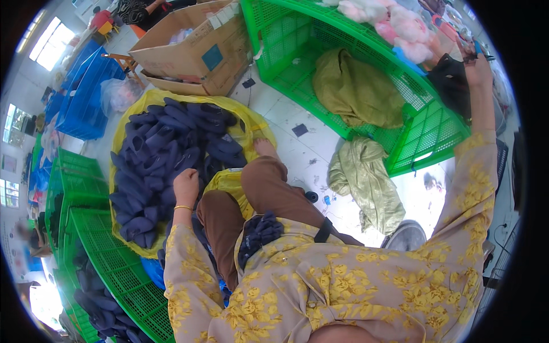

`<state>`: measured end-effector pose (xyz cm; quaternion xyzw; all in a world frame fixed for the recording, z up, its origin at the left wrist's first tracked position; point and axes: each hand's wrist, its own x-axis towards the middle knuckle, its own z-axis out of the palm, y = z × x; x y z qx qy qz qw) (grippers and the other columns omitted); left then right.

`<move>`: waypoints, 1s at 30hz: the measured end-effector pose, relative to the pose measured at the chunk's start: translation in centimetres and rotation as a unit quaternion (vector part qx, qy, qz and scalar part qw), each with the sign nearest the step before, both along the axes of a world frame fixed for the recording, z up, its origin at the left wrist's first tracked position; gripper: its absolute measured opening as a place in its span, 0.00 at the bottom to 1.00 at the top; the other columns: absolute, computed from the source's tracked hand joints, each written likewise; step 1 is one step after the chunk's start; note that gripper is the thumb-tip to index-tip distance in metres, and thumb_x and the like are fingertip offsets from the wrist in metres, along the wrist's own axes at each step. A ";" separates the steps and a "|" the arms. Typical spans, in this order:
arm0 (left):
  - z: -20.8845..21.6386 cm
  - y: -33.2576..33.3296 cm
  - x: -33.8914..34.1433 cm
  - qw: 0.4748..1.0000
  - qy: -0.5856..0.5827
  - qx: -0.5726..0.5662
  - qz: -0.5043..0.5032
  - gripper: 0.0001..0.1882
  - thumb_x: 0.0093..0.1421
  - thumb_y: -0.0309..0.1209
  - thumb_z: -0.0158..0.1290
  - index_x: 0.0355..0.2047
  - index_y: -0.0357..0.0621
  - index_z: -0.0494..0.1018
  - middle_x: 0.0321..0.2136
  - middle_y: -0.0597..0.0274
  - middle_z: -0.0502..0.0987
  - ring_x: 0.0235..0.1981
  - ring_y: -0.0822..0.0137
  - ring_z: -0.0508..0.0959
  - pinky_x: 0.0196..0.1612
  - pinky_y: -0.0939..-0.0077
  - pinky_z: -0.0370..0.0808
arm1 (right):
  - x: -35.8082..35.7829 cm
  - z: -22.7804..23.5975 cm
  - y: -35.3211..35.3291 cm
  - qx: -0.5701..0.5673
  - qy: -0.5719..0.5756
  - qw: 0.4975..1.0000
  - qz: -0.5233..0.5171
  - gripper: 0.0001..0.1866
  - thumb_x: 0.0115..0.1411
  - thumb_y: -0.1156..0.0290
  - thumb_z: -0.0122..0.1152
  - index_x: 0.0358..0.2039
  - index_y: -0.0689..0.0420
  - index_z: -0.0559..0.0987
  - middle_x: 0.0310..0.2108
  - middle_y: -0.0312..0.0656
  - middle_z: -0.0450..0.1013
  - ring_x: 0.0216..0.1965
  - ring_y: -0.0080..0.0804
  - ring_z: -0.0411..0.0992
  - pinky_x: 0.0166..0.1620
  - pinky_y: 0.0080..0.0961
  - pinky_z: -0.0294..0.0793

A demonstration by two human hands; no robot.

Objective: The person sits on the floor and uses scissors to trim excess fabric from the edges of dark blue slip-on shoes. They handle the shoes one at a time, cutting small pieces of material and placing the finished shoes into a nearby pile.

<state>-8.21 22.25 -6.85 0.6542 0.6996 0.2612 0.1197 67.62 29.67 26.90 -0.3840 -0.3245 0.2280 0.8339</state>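
Observation:
My left hand [186, 187] is closed over the right side of a heap of dark navy slipper-shaped fabric pieces [160, 140]. Whatever its fingers may grip is hidden. The heap fills a large yellow sack [260, 123] spread wide on the floor before my knees. Far out to the right, my raised right hand [479, 68] is closed beside a black cloth-like thing [449, 80]. Something small and dark shows at its fingertips, too small to name. A bunch of dark navy knitted pieces [260, 234] lies on my lap.
Green plastic crates stand at the right [343, 128] and lower left [126, 274]. Olive woven sacks [366, 91] lie in and beside the right one. Behind are a cardboard box [189, 51] and blue bins [86, 97]. Pink and white fluffy pieces [409, 31] sit at top right.

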 end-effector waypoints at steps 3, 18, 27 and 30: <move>-1.5 0.0 -2.5 0.999 0.024 0.028 0.006 0.08 0.56 0.29 0.54 0.30 0.36 0.78 0.19 0.55 0.79 0.21 0.65 0.79 0.29 0.73 0.74 | -1.4 0.2 -0.6 0.005 0.018 1.000 -0.008 0.12 0.65 0.83 0.40 0.46 0.73 0.69 0.25 0.40 0.63 0.26 0.29 0.62 0.62 0.51 0.67; 18.4 2.7 16.6 0.942 -0.085 0.185 -0.266 0.10 0.57 0.19 0.52 0.40 0.37 0.73 0.46 0.57 0.76 0.41 0.65 0.76 0.45 0.74 0.72 | -28.4 -5.9 -5.9 -0.142 -0.328 0.849 0.389 0.07 0.60 0.72 0.62 0.39 0.56 0.79 0.39 0.33 0.77 0.42 0.15 0.70 0.50 0.18 0.66; 23.7 -0.6 23.5 0.790 -0.535 0.002 -0.300 0.12 0.64 0.25 0.51 0.46 0.33 0.74 0.39 0.63 0.78 0.41 0.76 0.74 0.46 0.82 0.69 | -35.2 -6.2 -6.6 -0.178 -0.234 0.824 0.484 0.04 0.63 0.73 0.56 0.35 0.52 0.79 0.48 0.36 0.74 0.21 0.07 0.57 0.20 0.10 0.52; 23.3 -0.9 22.8 0.772 -0.550 -0.008 -0.318 0.10 0.66 0.27 0.47 0.40 0.32 0.75 0.38 0.59 0.79 0.41 0.73 0.75 0.48 0.79 0.69 | -35.2 -6.6 -6.5 -0.147 -0.182 0.832 0.504 0.05 0.63 0.70 0.57 0.38 0.53 0.77 0.34 0.33 0.73 0.19 0.12 0.57 0.20 0.14 0.53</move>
